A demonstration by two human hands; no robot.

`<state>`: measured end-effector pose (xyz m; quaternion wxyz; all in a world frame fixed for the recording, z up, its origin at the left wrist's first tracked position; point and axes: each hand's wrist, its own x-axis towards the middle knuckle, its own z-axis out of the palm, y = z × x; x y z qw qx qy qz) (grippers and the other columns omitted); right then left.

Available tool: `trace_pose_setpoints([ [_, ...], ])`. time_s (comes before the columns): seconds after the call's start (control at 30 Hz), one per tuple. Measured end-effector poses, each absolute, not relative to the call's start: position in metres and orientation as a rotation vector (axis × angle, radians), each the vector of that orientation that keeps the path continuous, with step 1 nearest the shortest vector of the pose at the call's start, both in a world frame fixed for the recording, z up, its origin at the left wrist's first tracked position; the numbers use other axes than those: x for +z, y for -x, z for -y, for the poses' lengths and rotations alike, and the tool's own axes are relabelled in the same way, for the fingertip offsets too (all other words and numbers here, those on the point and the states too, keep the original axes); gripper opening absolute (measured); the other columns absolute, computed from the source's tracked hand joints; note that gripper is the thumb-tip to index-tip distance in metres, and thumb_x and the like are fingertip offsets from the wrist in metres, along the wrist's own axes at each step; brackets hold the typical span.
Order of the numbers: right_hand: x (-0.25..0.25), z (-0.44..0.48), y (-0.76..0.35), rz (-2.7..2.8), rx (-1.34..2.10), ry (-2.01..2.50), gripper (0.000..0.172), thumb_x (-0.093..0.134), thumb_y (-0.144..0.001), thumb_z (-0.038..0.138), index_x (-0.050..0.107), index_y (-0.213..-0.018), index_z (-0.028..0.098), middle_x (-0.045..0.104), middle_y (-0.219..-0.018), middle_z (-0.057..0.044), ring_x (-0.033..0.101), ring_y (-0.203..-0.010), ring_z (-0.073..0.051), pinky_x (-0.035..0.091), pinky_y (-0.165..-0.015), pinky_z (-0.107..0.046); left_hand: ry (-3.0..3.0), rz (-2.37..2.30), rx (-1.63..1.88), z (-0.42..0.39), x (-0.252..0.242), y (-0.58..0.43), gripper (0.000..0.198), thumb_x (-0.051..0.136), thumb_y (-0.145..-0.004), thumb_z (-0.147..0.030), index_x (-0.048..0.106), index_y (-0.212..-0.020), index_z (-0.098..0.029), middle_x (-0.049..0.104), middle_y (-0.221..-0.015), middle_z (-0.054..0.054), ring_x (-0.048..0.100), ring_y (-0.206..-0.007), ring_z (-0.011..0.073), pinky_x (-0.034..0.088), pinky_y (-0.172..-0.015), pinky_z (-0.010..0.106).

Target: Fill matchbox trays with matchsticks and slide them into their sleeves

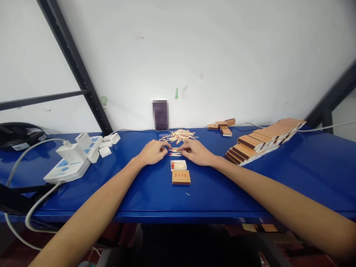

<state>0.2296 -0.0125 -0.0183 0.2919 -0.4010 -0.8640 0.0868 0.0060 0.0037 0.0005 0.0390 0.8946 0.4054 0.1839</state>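
Several red-tipped matches (pixel 175 154) lie side by side on the blue table, between my two hands. My left hand (pixel 152 152) has curled fingers, with its fingertips at the red-headed ends of the nearest matches. From the other side my right hand (pixel 198 152) bends its fingers in at the plain ends of the same matches. Just in front of the hands is a white matchbox tray (pixel 178 165) holding matches. Touching the tray's near edge is a tan matchbox cover (pixel 181 177) with red lettering. Behind my hands spreads a loose pile of matches (pixel 182 136).
Stacked matchboxes (pixel 264 138) run along the right side, and several more (pixel 221 125) lie at the back. A dark, pixelated device (pixel 160 115) leans on the wall. On the left are a power strip (pixel 68 170), white chargers (pixel 71 152) and cables. One stray match (pixel 187 194) lies near the front.
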Motion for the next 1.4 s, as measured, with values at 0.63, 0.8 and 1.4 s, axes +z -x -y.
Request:
trace_pose_setpoints([
  [0.63, -0.0196, 0.0109, -0.229, 2.31, 0.192, 1.117, 0.027, 0.052, -0.085, 0.013, 0.073, -0.103, 0.017, 0.055, -0.079, -0.004, 0.052, -0.075, -0.016, 0.038, -0.068, -0.027, -2.742, -1.228, 0.515, -0.0017, 0.001, -0.0084, 0.032, 0.046, -0.08, -0.019, 0.072, -0.098, -0.019, 0.064, -0.067, 0.0, 0.055, -0.06, 0.0138, 0.037, -0.059, 0.024],
  [0.8, -0.0188, 0.0121, -0.2296, 2.343, 0.216, 1.085, 0.028, 0.052, -0.087, 0.016, 0.072, -0.107, 0.019, 0.055, -0.081, -0.004, 0.051, -0.075, -0.016, 0.037, -0.069, -0.028, -2.714, -1.143, 0.558, 0.0004, -0.0003, -0.0102, 0.034, 0.047, -0.079, -0.017, 0.072, -0.101, -0.019, 0.061, -0.062, -0.001, 0.052, -0.057, 0.0119, 0.036, -0.058, 0.023],
  [1.4, -0.0207, 0.0071, -0.2301, 2.199, 0.133, 1.261, 0.021, 0.055, -0.078, 0.016, 0.073, -0.088, 0.019, 0.06, -0.079, -0.004, 0.053, -0.073, -0.015, 0.039, -0.069, -0.028, -2.76, -1.205, 0.52, -0.0021, -0.0003, -0.0084, 0.038, 0.045, -0.083, -0.02, 0.068, -0.113, -0.02, 0.065, -0.069, 0.0, 0.056, -0.06, 0.0143, 0.038, -0.06, 0.025],
])
